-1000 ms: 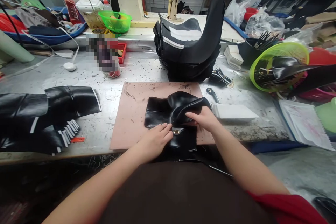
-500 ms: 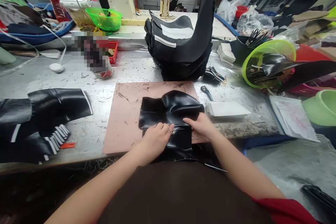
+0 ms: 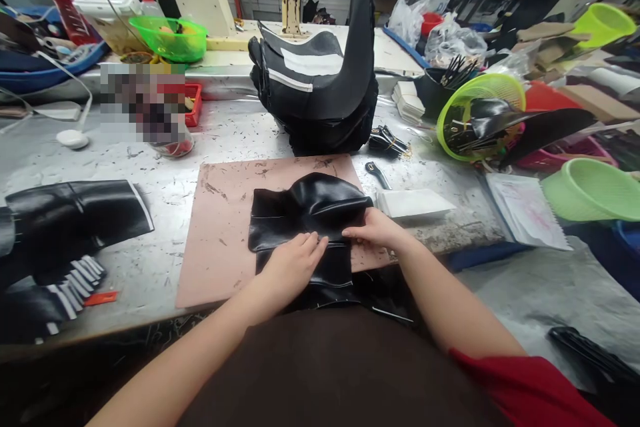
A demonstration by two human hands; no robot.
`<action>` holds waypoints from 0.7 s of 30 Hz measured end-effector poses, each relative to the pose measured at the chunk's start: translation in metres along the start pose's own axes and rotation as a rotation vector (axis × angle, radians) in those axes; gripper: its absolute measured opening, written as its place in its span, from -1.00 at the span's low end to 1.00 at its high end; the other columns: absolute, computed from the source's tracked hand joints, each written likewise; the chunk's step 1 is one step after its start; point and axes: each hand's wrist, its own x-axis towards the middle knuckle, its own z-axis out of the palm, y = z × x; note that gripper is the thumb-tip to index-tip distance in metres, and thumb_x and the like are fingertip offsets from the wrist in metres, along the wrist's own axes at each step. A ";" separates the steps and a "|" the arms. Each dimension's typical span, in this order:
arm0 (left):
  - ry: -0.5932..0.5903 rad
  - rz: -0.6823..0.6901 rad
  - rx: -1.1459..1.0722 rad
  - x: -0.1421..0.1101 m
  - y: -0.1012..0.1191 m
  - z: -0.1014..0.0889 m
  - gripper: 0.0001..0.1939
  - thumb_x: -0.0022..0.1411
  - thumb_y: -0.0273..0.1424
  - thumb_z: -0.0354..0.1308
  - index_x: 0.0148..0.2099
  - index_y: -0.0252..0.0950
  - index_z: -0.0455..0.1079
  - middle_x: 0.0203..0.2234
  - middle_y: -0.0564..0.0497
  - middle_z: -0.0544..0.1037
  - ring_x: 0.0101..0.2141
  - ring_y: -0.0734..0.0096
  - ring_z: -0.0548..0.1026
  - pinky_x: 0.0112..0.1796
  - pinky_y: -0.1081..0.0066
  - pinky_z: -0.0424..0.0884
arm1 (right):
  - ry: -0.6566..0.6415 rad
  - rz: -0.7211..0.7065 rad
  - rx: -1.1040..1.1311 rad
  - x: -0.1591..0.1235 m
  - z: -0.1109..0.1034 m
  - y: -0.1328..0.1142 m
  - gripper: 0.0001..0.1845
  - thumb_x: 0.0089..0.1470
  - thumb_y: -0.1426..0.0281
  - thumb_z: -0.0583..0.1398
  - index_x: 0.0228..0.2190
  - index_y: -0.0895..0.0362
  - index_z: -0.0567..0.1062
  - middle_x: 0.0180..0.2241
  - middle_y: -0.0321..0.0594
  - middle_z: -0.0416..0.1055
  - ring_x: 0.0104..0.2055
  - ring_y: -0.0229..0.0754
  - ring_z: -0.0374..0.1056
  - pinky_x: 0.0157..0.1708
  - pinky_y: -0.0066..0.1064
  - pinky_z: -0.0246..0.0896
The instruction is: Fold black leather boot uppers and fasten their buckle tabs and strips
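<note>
A glossy black leather panel (image 3: 325, 203) lies folded on a pink board (image 3: 215, 233) in front of me, its lower part hanging over the table edge towards my lap. My left hand (image 3: 294, 260) rests on the panel near a horizontal seam, fingers stretched and lying flat. Opposite it, my right hand (image 3: 375, 230) pinches the panel's right edge, thumb on top and the other fingers mostly hidden beneath. Close behind my right hand are a stack of white cards (image 3: 413, 203) and a short black strap with a gold fitting (image 3: 379, 175).
A tall stack of black leather pieces (image 3: 320, 100) stands behind the board. More black pieces with white edges (image 3: 75, 213) lie left, beside an orange strip (image 3: 101, 298). Rightward are a tilted yellow basket (image 3: 480, 117), a pale green basket (image 3: 593, 188) and a paper pad (image 3: 530, 210).
The whole view has swung to the right, so the table things sit further left. My left hand now covers the small gold fitting seen beside its fingertips. My right hand keeps the panel's edge.
</note>
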 end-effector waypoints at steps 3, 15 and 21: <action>-0.055 -0.010 -0.020 0.001 -0.002 -0.005 -0.48 0.13 -0.68 -0.21 0.16 -0.43 0.09 0.06 -0.15 0.29 -0.14 0.29 0.34 -0.23 0.36 0.39 | -0.005 -0.036 -0.088 0.003 0.000 0.003 -0.84 -0.19 0.39 0.25 -0.55 0.18 0.36 -0.74 -0.39 0.25 -0.66 -0.27 0.24 -0.64 -0.44 0.18; -0.173 -0.068 -0.041 0.021 0.010 -0.019 -0.41 0.11 -0.62 -0.08 0.20 -0.29 0.04 -0.05 -0.15 0.36 -0.23 0.20 0.32 -0.49 0.41 0.39 | 0.435 -0.272 -0.746 -0.016 0.002 0.020 -0.70 -0.08 0.16 0.19 -0.54 0.17 0.44 -0.56 -0.16 0.44 -0.48 -0.13 0.37 -0.48 -0.37 0.27; -0.126 -0.072 -0.082 0.018 0.007 -0.013 -0.53 0.13 -0.63 -0.09 0.11 -0.34 0.20 0.01 -0.17 0.33 -0.18 0.21 0.37 -0.37 0.33 0.45 | 0.490 -1.005 -0.788 -0.034 0.045 0.042 -0.64 0.05 0.55 -0.01 -0.12 0.21 0.39 -0.13 -0.09 0.42 -0.06 -0.19 0.31 -0.05 -0.28 0.20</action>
